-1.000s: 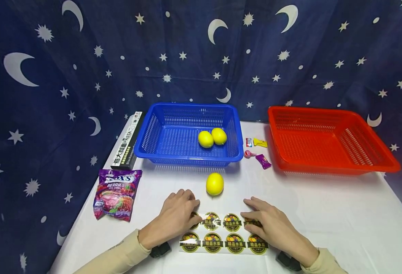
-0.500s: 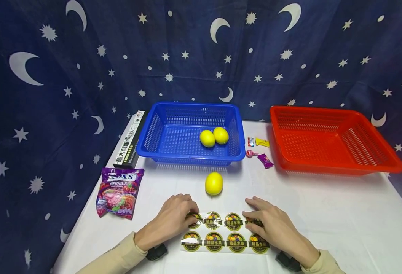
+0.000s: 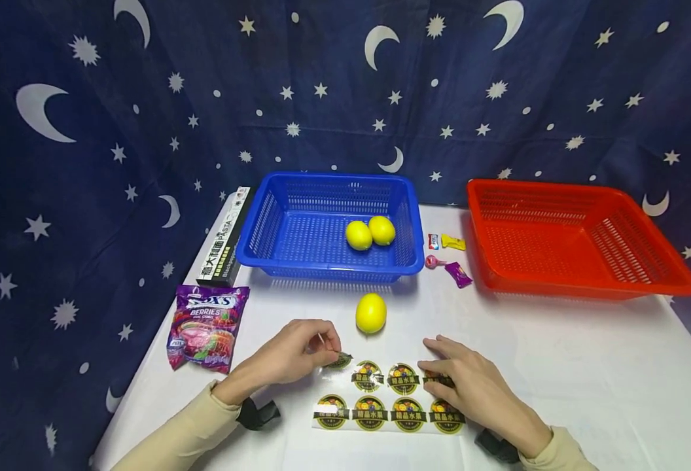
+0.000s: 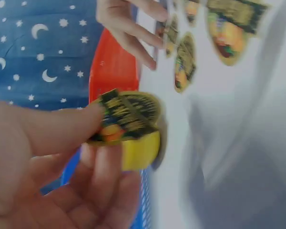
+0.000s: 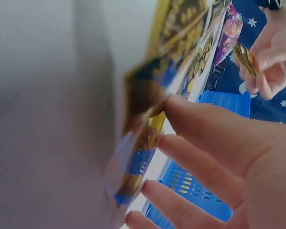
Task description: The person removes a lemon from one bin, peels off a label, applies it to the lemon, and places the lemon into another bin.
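Observation:
My left hand (image 3: 286,353) pinches a round black-and-gold sticker (image 4: 133,117) between thumb and fingertips, lifted off the top left of the sticker sheet (image 3: 389,428). Several matching stickers in two rows stay on that sheet, which lies flat on the white table. With fingers spread, my right hand (image 3: 475,389) rests on the sheet's right end, partly hiding the top right sticker. Just beyond the sheet sits a yellow lemon (image 3: 372,313), its lower part seen behind the held sticker in the left wrist view.
Behind stands a blue basket (image 3: 328,269) with two lemons (image 3: 358,235) in it. A red basket (image 3: 587,285) is at the back right, with several small candies (image 3: 457,275) between the two. On the left lie a purple candy bag (image 3: 209,330) and a pasta box (image 3: 224,239).
My left hand has peeled the top left sticker off the sheet and drawn it up and slightly left. The right hand has stayed on the sheet's right end.

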Demonstrator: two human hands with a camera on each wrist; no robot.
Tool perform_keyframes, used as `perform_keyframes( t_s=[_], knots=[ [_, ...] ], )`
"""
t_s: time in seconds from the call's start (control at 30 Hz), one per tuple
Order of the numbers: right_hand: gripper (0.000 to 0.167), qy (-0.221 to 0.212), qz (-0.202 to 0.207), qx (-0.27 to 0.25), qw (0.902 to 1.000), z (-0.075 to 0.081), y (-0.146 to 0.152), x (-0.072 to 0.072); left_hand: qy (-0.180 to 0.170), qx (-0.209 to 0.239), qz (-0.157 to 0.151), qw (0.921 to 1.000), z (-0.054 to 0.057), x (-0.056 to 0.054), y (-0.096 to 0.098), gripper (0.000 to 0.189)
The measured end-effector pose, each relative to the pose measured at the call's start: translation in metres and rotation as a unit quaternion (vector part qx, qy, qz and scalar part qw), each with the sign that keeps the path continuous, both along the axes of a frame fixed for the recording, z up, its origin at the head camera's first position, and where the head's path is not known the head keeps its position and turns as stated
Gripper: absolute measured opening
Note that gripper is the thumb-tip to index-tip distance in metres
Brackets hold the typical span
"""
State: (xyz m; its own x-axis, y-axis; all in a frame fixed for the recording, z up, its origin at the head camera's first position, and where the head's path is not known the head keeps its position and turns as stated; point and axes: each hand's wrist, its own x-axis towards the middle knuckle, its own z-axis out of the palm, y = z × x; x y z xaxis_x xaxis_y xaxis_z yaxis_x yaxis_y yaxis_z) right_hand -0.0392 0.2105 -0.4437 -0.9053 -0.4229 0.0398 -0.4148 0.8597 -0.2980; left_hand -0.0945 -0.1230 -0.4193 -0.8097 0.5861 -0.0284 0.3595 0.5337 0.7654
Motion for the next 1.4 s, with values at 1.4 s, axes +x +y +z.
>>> perform_keyframes(
  t_s=[1.4],
  knots=[
    [0.058,-0.013,0.0,-0.201,0.9795,0.001,-0.052,-0.099,0.114,0.018,0.105,0.9878,-0.021,-0.051,0.063,0.039]
  ],
)
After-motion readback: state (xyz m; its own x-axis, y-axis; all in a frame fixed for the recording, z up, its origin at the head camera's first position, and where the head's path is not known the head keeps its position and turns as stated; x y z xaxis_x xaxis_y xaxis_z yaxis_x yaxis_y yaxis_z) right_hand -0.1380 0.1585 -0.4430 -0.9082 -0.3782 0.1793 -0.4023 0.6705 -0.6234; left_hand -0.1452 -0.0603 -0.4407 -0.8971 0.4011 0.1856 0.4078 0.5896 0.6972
